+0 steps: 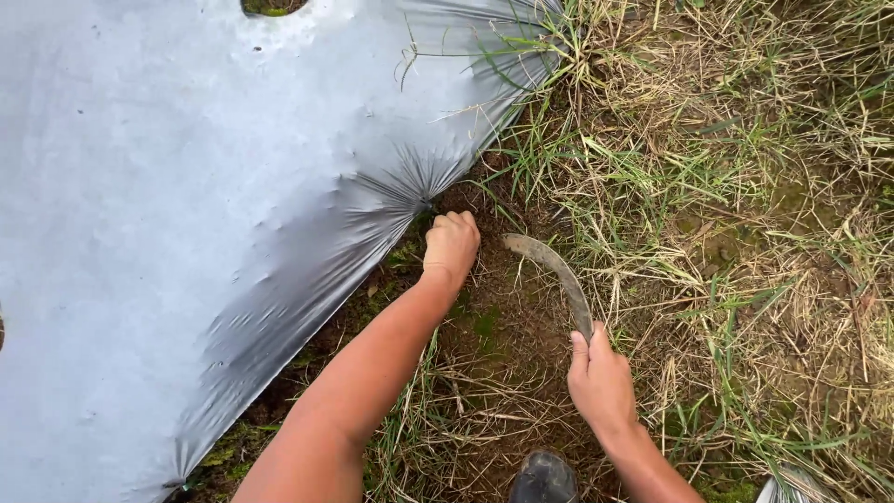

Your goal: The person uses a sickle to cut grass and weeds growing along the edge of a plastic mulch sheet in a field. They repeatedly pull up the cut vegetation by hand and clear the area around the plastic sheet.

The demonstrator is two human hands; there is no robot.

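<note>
The fingers of the left hand (452,244) are curled into a loose fist and pressed down into the bare soil (503,326), right at the edge of the plastic sheet (168,214) where the sheet puckers into folds; whether they grip anything under the knuckles cannot be told. The fingers of the right hand (601,377) are wrapped tight around the handle of a sickle (554,270), with the thumb laid along the base of the blade. The curved, dirt-dulled blade arcs up and to the left from that hand, its tip lying on the soil just beside the left hand without touching it.

The silver-grey sheet covers the ground's left side, its edge running diagonally from the top middle down to the bottom left, tucked into dark earth. To the right of the soil patch spreads dry and green grass (745,186). The toe of a dark boot (543,477) shows at the bottom edge, between the two forearms.
</note>
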